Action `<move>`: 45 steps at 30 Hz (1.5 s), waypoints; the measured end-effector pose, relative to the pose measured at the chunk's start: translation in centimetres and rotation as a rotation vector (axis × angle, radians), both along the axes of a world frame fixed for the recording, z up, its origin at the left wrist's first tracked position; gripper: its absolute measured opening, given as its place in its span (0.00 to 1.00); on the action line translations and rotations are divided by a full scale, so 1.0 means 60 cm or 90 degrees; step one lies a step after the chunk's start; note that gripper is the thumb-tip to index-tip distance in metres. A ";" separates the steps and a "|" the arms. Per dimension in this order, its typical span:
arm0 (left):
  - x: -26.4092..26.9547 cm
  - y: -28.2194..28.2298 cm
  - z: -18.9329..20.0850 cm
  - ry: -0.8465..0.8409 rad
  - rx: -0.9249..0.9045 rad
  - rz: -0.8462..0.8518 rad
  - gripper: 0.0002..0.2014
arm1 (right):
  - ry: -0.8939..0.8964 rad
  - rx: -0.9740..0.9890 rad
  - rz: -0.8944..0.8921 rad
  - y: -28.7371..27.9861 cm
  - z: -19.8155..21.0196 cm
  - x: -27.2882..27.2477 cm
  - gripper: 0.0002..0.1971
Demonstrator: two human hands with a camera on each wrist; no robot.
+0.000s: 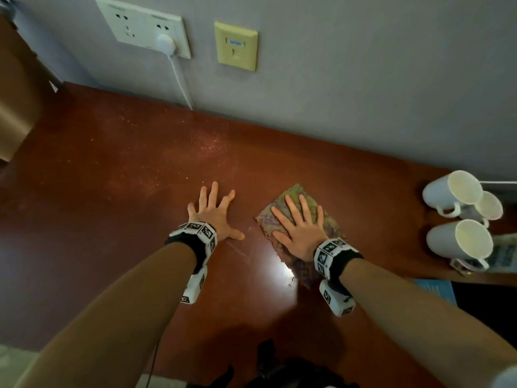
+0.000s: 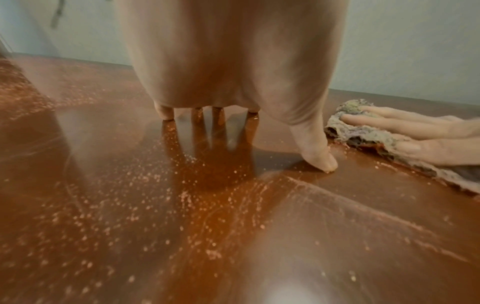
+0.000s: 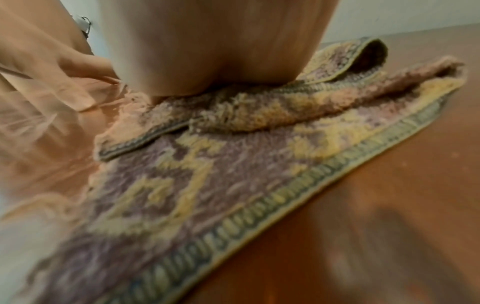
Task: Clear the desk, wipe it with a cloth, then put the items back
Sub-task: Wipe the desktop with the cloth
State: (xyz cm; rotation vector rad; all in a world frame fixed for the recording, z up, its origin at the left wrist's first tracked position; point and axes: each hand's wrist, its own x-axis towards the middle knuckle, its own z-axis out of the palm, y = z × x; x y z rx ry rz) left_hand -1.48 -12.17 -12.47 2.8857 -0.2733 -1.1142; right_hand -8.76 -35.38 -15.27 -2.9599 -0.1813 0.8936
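A reddish-brown desk fills the head view, dusted with pale specks on its left half. A folded purple and yellow patterned cloth lies flat near the middle. My right hand presses on the cloth with straight, spread fingers. My left hand rests flat on the bare desk just left of the cloth, fingers spread, thumb touching the wood. The right hand's fingers show on the cloth in the left wrist view.
Three white mugs lie on their sides at the desk's right end beside a patterned item. A wall runs behind, with a socket plate, a plugged white cable and a yellow plate. A brown cabinet stands left.
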 end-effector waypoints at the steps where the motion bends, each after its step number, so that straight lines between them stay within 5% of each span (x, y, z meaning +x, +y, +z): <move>1: 0.000 0.000 0.000 0.000 -0.001 -0.002 0.60 | -0.005 0.000 -0.008 -0.005 -0.002 0.010 0.31; 13: 0.005 0.003 -0.016 -0.001 -0.002 -0.002 0.61 | -0.014 -0.006 -0.207 -0.048 0.005 0.263 0.31; 23: 0.017 -0.019 0.010 0.026 0.046 0.009 0.63 | -0.066 0.043 0.057 -0.014 -0.006 0.061 0.28; 26: 0.016 -0.026 0.017 0.026 0.051 0.013 0.64 | -0.062 0.114 -0.009 -0.040 0.008 0.028 0.27; 30: 0.015 -0.027 0.019 0.026 0.055 0.017 0.64 | -0.128 0.156 -0.292 -0.132 0.027 0.052 0.28; 33: 0.015 -0.028 0.020 0.025 0.054 0.018 0.64 | -0.129 0.103 -0.402 -0.221 0.027 0.086 0.28; 37: 0.014 -0.026 0.019 0.027 0.049 0.033 0.65 | -0.085 0.027 -0.391 -0.268 0.024 0.133 0.29; 45: 0.019 -0.030 0.019 0.035 0.042 0.036 0.65 | -0.063 0.010 -0.268 -0.189 0.001 0.106 0.29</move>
